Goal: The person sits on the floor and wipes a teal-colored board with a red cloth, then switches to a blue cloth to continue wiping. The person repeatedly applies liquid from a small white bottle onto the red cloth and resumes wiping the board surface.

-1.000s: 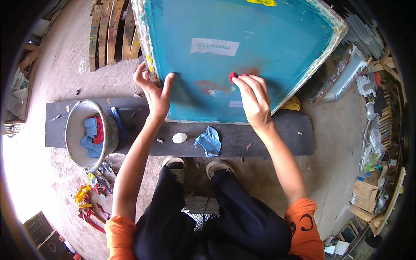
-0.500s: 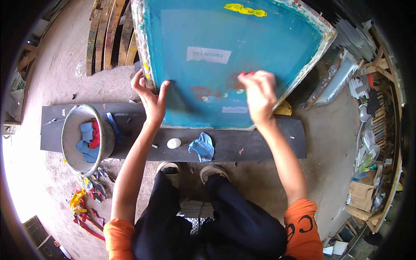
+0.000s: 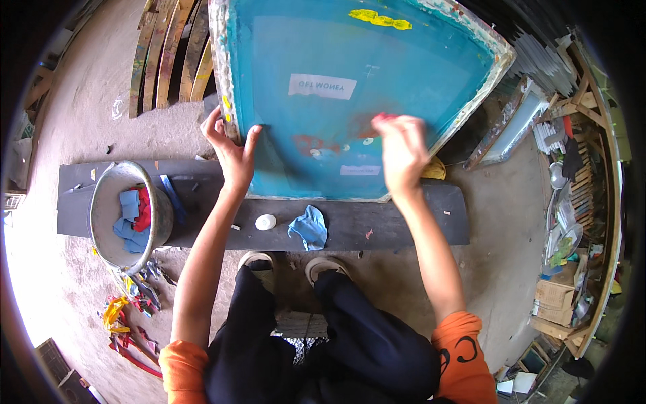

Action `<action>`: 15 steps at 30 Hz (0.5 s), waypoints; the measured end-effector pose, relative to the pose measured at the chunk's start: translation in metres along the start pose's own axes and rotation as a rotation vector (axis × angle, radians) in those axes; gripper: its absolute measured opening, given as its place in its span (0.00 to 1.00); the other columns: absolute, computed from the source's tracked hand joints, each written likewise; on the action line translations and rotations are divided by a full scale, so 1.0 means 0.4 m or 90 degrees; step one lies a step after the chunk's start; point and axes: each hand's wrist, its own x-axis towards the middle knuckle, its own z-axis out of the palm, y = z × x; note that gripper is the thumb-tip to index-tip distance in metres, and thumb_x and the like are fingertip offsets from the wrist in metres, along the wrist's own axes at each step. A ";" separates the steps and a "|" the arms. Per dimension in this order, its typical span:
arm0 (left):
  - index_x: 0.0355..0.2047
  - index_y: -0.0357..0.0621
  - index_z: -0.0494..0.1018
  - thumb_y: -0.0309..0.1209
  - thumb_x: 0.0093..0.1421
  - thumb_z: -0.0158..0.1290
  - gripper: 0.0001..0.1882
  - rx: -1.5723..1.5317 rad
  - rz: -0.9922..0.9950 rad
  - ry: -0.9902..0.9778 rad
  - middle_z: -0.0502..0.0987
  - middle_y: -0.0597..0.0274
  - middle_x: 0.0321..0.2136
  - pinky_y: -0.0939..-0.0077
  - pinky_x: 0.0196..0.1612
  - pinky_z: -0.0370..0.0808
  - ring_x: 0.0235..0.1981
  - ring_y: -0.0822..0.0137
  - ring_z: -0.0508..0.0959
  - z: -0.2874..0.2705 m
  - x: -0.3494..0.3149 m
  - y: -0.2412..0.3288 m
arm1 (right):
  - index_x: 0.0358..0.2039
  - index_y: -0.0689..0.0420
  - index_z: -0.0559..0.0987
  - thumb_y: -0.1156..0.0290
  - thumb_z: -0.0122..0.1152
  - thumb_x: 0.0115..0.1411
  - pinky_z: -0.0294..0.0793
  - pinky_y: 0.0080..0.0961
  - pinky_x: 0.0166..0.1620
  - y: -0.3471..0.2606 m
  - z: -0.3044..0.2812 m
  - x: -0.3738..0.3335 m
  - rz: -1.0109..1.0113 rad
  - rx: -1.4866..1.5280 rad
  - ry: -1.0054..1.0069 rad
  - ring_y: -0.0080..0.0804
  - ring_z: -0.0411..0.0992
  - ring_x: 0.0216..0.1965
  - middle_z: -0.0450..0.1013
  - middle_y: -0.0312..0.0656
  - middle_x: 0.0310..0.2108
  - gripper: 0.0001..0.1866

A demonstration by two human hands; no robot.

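A blue screen-printing frame (image 3: 404, 74), its rim crusted with white paint, leans up in front of me on a dark bench. Around its left edge my left hand (image 3: 234, 156) is closed, thumb on the mesh side. Against the lower right of the mesh, my right hand (image 3: 405, 153), a little blurred, pinches a small red cloth (image 3: 385, 117) that mostly hides in the fingers. Reddish-brown smears (image 3: 315, 143) and pale spots lie beside it. A yellow paint streak (image 3: 380, 19) marks the top. Two pale patches with mirrored lettering also show on the mesh.
On the dark bench (image 3: 410, 222) stand a grey bucket (image 3: 163, 225) of blue and red cloth pieces, a white round container (image 3: 266, 222) and a crumpled blue cloth (image 3: 309, 227). Wooden frames (image 3: 165, 60) lean far left; another screen (image 3: 508, 124) stands right. Scraps litter the floor left.
My right hand stays at the same part of the mesh with the red cloth, shifted only slightly. The left hand keeps its hold. The whole view has moved a little.
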 end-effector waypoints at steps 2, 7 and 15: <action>0.55 0.38 0.45 0.33 0.50 0.59 0.40 0.004 0.011 0.004 0.51 0.50 0.51 0.55 0.60 0.50 0.56 0.56 0.54 0.002 0.000 -0.002 | 0.26 0.60 0.77 0.82 0.61 0.41 0.72 0.24 0.30 -0.013 0.004 -0.039 -0.147 0.011 -0.201 0.31 0.69 0.29 0.70 0.37 0.24 0.08; 0.55 0.40 0.47 0.34 0.48 0.61 0.41 0.011 0.023 0.024 0.52 0.50 0.48 0.55 0.59 0.53 0.53 0.56 0.57 -0.005 -0.005 -0.007 | 0.22 0.50 0.77 0.75 0.64 0.41 0.61 0.29 0.37 -0.013 -0.020 -0.006 0.086 -0.128 -0.018 0.27 0.64 0.33 0.71 0.29 0.24 0.06; 0.54 0.38 0.48 0.31 0.49 0.60 0.39 -0.005 0.023 0.030 0.52 0.52 0.50 0.53 0.60 0.51 0.55 0.57 0.55 0.003 -0.005 -0.008 | 0.22 0.45 0.77 0.72 0.62 0.43 0.51 0.32 0.44 0.001 -0.031 -0.024 -0.015 -0.136 -0.141 0.23 0.64 0.36 0.70 0.23 0.23 0.05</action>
